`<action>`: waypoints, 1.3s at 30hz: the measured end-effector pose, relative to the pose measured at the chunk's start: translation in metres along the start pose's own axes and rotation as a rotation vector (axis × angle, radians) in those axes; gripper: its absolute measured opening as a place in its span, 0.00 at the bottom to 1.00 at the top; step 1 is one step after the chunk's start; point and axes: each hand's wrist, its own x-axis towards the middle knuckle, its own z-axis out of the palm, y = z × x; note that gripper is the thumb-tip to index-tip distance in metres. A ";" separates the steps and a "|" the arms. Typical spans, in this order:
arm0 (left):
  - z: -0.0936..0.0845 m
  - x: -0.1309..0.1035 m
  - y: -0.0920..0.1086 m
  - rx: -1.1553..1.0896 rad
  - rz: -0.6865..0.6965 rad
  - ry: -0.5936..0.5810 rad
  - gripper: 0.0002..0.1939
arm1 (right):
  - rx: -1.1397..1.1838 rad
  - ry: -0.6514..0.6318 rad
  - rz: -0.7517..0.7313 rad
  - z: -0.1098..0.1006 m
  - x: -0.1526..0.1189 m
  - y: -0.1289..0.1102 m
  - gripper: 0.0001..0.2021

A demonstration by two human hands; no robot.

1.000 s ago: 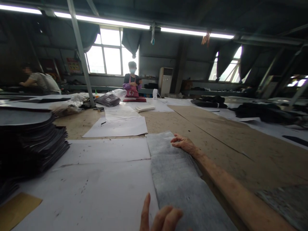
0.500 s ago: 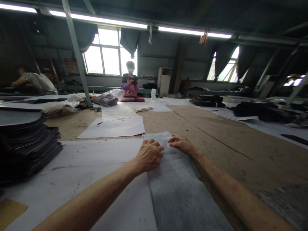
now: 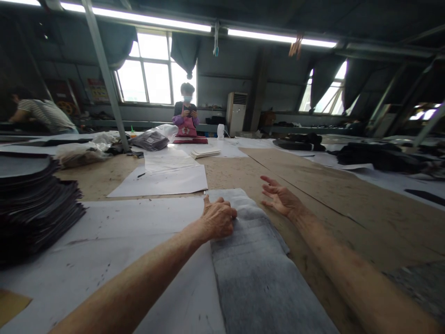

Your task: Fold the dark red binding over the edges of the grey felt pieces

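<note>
Felt, grey and in a long strip (image 3: pixel 253 269), lies flat on the tabletop (image 3: pixel 333 204) and runs from our near edge out to our left hand (image 3: pixel 218 218). We rest that hand on the strip's far left corner, knuckles up, fingers (image 3: pixel 227 214) curled down onto the cloth and pressing it rather than gripping it; whether any edge is pinched under them we cannot tell. Our right hand (image 3: pixel 281 198) hovers just right of the strip's far end, palm turned up and fingers (image 3: pixel 268 180) spread loose, holding nothing and apart from the felt. Left of our left fingers lie large white paper sheets (image 3: pixel 139 232), marked with dark smudges, and beyond them another white sheet (image 3: pixel 163 181). Far to the left of the fingers sits a tall stack of dark cut pieces (image 3: pixel 34 204). Well beyond both hands, at the far end of the tabletop, a person in a pink apron (image 3: pixel 187 118) stands with hands raised at the chest, and another person in a striped shirt (image 3: pixel 41 113) bends over at the far left. Dark cloth heaps (image 3: pixel 378 157) lie far to the right of our right fingers.
</note>
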 end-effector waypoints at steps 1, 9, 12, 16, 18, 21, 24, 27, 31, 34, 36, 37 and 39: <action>0.000 0.000 0.000 0.001 -0.004 0.011 0.13 | -0.017 0.042 0.004 -0.005 -0.003 -0.001 0.16; -0.004 0.008 0.005 -0.024 -0.024 0.104 0.14 | -0.302 0.037 0.007 -0.006 -0.064 0.002 0.08; -0.003 0.009 0.005 -0.069 -0.039 0.136 0.15 | -0.402 0.073 -0.010 -0.005 -0.074 0.010 0.10; -0.001 0.009 0.000 -0.175 -0.049 0.185 0.14 | -0.525 0.101 -0.047 -0.006 -0.081 0.021 0.09; 0.000 0.008 -0.005 -0.237 -0.071 0.221 0.14 | -0.578 0.092 -0.076 -0.005 -0.086 0.024 0.07; -0.001 0.007 -0.015 -0.314 -0.135 0.281 0.12 | -0.639 0.077 -0.111 -0.006 -0.091 0.024 0.07; -0.002 0.001 -0.031 -0.351 -0.233 0.330 0.12 | -0.680 0.100 -0.104 -0.011 -0.094 0.023 0.10; -0.001 -0.011 -0.055 -0.348 -0.355 0.327 0.12 | -0.715 0.195 -0.058 -0.019 -0.098 0.025 0.12; 0.002 -0.027 -0.090 -0.314 -0.483 0.260 0.13 | -0.716 0.287 -0.045 -0.023 -0.108 0.037 0.13; 0.008 -0.031 -0.105 -0.283 -0.526 0.219 0.13 | -0.702 0.315 -0.062 -0.025 -0.111 0.047 0.14; 0.012 -0.026 -0.108 -0.265 -0.528 0.200 0.13 | -0.717 0.335 -0.079 -0.027 -0.110 0.052 0.13; 0.014 -0.021 -0.108 -0.260 -0.525 0.189 0.13 | -0.729 0.342 -0.090 -0.028 -0.109 0.055 0.13; 0.019 -0.009 -0.107 -0.255 -0.523 0.165 0.13 | -0.753 0.345 -0.110 -0.030 -0.107 0.058 0.13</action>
